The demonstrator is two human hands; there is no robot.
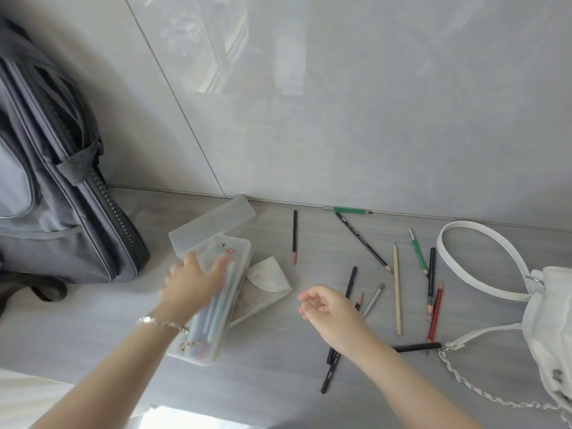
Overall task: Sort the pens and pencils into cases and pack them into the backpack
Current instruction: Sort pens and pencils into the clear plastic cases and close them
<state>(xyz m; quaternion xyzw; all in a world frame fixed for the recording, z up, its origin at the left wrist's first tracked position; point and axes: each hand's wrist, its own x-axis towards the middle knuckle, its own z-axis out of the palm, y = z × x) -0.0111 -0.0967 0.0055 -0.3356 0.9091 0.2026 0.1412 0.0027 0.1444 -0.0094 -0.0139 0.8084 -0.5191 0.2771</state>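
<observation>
Fingers (213,267) of the left hand (188,286) are lying spread and flat across the clear pencil case (216,298) at lower centre-left of the frame; motion blur is hiding whether they are gripping it or only pressing on it. The right hand (328,308), lower centre, is hovering loosely curled and half open, holding nothing.

Going by size: the grey backpack (62,193) is standing at the left edge of the frame, its zipper facing the work area. The white handbag (548,323) is sitting at the right edge. The frosted lid (213,224) is lying just above the case, touching its upper end. A pale flat pouch (269,283) is lying partly beneath the case. The case is already holding several pens, its long axis running from lower left to upper right.

Loose pencils (397,289) and pens are lying scattered across the right-centre of the frame, mostly near-vertical in the picture. They are lying to the right of the case, nearest the right hand; a dark pen (351,281) is passing just under that hand. Judgement: sorting is partly done, and the right hand is the better placed for the next pick.

The grey wood-grain tabletop (278,382) is meeting a glossy grey panelled wall (340,119) filling the upper frame.
</observation>
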